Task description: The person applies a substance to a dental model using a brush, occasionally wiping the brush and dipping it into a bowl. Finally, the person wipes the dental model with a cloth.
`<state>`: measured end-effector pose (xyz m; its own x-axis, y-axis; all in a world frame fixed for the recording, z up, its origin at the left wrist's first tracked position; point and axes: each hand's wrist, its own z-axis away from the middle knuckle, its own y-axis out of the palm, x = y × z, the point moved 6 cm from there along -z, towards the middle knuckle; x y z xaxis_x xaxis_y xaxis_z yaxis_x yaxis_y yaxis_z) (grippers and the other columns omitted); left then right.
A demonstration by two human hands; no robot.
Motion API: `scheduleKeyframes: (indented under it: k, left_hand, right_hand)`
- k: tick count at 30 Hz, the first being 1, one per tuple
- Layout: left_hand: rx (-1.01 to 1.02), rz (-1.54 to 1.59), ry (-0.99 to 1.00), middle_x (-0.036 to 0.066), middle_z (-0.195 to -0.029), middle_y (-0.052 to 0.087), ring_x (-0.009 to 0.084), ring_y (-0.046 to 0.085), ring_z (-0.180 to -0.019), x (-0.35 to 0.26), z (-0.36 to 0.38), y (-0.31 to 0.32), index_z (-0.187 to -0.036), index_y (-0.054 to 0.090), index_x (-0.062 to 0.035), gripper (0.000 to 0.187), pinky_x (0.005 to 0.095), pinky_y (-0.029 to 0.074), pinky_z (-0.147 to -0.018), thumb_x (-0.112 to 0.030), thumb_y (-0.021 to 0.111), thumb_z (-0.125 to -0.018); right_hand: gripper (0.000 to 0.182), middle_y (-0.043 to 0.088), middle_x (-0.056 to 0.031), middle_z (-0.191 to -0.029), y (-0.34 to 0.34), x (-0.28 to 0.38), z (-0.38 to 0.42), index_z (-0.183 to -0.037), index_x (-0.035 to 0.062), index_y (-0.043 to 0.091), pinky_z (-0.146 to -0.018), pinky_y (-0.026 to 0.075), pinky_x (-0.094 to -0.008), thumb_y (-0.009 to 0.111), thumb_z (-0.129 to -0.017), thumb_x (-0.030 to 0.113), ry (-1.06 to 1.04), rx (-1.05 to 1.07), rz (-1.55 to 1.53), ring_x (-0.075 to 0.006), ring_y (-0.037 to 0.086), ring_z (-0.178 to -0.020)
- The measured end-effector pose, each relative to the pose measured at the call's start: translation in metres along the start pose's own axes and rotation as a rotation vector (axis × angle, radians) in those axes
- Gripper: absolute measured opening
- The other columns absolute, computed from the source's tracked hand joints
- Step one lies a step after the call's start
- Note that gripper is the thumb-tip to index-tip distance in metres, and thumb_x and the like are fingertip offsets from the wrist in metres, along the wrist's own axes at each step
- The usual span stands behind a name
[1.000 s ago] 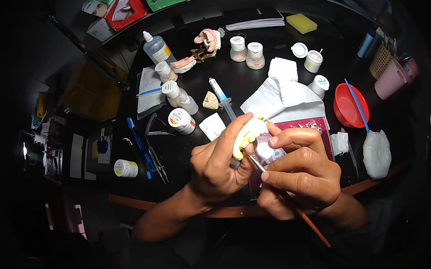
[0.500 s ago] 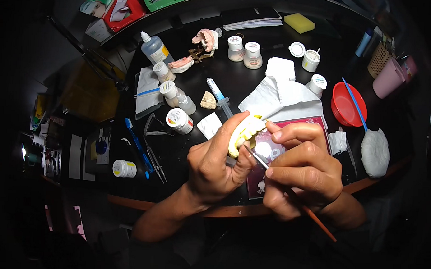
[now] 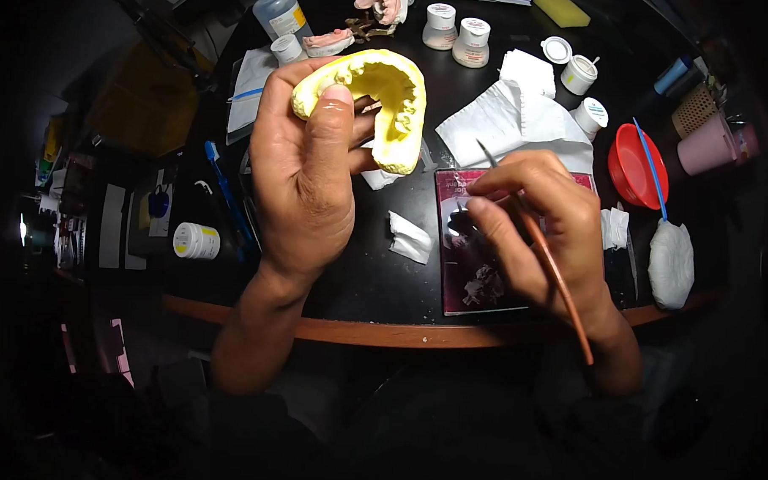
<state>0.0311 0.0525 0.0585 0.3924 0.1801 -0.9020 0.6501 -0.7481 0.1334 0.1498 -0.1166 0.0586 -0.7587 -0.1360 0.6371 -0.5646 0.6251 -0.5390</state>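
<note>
A yellow horseshoe-shaped dental cast (image 3: 413,93) with teeth along its arch is raised over the table in my left hand (image 3: 306,165). My thumb presses on its left side, and the other fingers are behind it. My right hand (image 3: 554,220), to the right and lower, grips a thin brush (image 3: 556,276) with a reddish-brown handle. Its dark, slender tip points up and left, apart from the cast. Beneath my right hand lies a glass-topped, dark pink slab (image 3: 471,298) with whitish smears. A crumpled white tissue (image 3: 410,238) rests between the hands.
White paper towels (image 3: 481,116) lie behind the slab. To the right are a red bowl (image 3: 630,177) and a white pad (image 3: 671,267). Small jars (image 3: 472,47), a squeeze bottle (image 3: 279,15) and pink-and-white dental models (image 3: 327,42) stand at the back. A white jar (image 3: 196,241) is at left.
My left hand has moved left and up with the cast, turning its open arch into view. My right hand has drawn away with the brush, so the two hands are apart.
</note>
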Motion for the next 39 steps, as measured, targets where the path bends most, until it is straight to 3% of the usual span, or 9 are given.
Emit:
scheduleKeyframes:
  k: [3,6,8,12,16,20,22,27,39]
  left_hand:
    - [0.02,0.076,-0.04,0.03,-0.127,0.063,0.0422,0.072,-0.113,-0.006,-0.003,0.004,-0.137,0.042,0.0074,0.034,0.0464,0.07,-0.08,-0.016,0.04,-0.112]
    - [0.042,0.122,-0.059,0.021,-0.118,0.066,0.0278,0.074,-0.104,-0.003,-0.001,0.006,-0.137,0.042,0.004,0.032,0.0378,0.069,-0.077,-0.016,0.045,-0.112]
    - [0.064,0.097,-0.041,0.019,-0.118,0.067,0.0222,0.073,-0.103,-0.004,0.0,0.009,-0.137,0.045,0.004,0.03,0.0357,0.068,-0.079,-0.014,0.046,-0.112]
    - [0.096,0.06,-0.015,0.016,-0.12,0.067,0.0172,0.072,-0.104,-0.004,0.003,0.012,-0.135,0.05,0.0044,0.029,0.0321,0.067,-0.082,-0.011,0.049,-0.11]
    - [0.162,0.02,-0.073,0.014,-0.119,0.068,0.0149,0.07,-0.107,0.001,0.01,0.021,-0.134,0.055,0.0056,0.029,0.0282,0.063,-0.084,-0.008,0.054,-0.108]
    - [0.243,-0.049,-0.1,0.013,-0.114,0.072,0.0129,0.07,-0.104,0.009,0.02,0.036,-0.13,0.059,0.0072,0.027,0.0253,0.059,-0.084,-0.005,0.059,-0.106]
    - [0.283,-0.103,-0.096,0.012,-0.113,0.072,0.0125,0.07,-0.101,0.006,0.025,0.045,-0.129,0.059,0.0076,0.027,0.0255,0.059,-0.084,-0.004,0.06,-0.106]
    - [0.382,-0.224,-0.059,0.011,-0.092,0.074,0.007,0.068,-0.082,0.015,0.032,0.05,-0.122,0.061,0.0099,0.025,0.0238,0.057,-0.064,-0.005,0.064,-0.102]
    - [0.353,-0.241,-0.025,0.012,-0.084,0.072,0.0081,0.07,-0.077,0.015,0.032,0.051,-0.107,0.062,0.0094,0.015,0.0259,0.057,-0.061,-0.004,0.065,-0.1]
  right_hand:
    - [0.031,0.069,-0.0105,-0.086,0.029,0.007,0.006,-0.1,0.0015,0.073,-0.081,0.051,-0.0378,0.086,-0.072,0.006,-0.107,0.135,0.069,-0.0308,0.067,-0.095]
    - [0.03,0.068,-0.0051,-0.085,0.05,0.007,0.013,-0.094,0.0077,0.069,-0.08,0.042,-0.0423,0.086,-0.07,0.008,-0.126,0.201,0.163,-0.0271,0.065,-0.1]
    - [0.024,0.067,-0.0046,-0.079,0.053,0.0,0.013,-0.088,0.0074,0.068,-0.076,0.044,-0.0413,0.084,-0.07,0.005,-0.154,0.197,0.19,-0.0273,0.067,-0.089]
    - [0.016,0.066,-0.0069,-0.072,0.024,0.0,0.004,-0.083,0.0053,0.066,-0.06,0.05,-0.0378,0.076,-0.073,-0.003,-0.065,-0.06,0.018,-0.0254,0.067,-0.063]
    - [0.013,0.072,-0.0118,-0.079,-0.026,0.0,-0.004,-0.086,-0.0007,0.068,-0.062,0.055,-0.0279,0.077,-0.078,-0.007,-0.106,-0.419,-0.006,-0.0181,0.073,-0.069]
    - [0.02,0.075,-0.0157,-0.087,-0.037,0.003,-0.001,-0.091,-0.0018,0.068,-0.069,0.059,-0.028,0.079,-0.079,-0.012,-0.227,-0.56,-0.061,-0.0203,0.076,-0.079]
    - [0.02,0.076,-0.0164,-0.089,-0.031,0.007,0.001,-0.093,-0.0019,0.069,-0.067,0.059,-0.0277,0.08,-0.079,-0.012,-0.266,-0.522,-0.092,-0.0205,0.076,-0.078]
    - [0.022,0.076,-0.0158,-0.089,-0.02,0.014,0.002,-0.096,-0.0012,0.071,-0.062,0.059,-0.03,0.08,-0.078,-0.01,-0.323,-0.417,-0.044,-0.0236,0.077,-0.076]
    - [0.02,0.076,-0.0163,-0.087,-0.015,0.011,0.001,-0.096,-0.0007,0.073,-0.062,0.059,-0.0334,0.08,-0.078,-0.008,-0.314,-0.33,-0.018,-0.0284,0.077,-0.075]
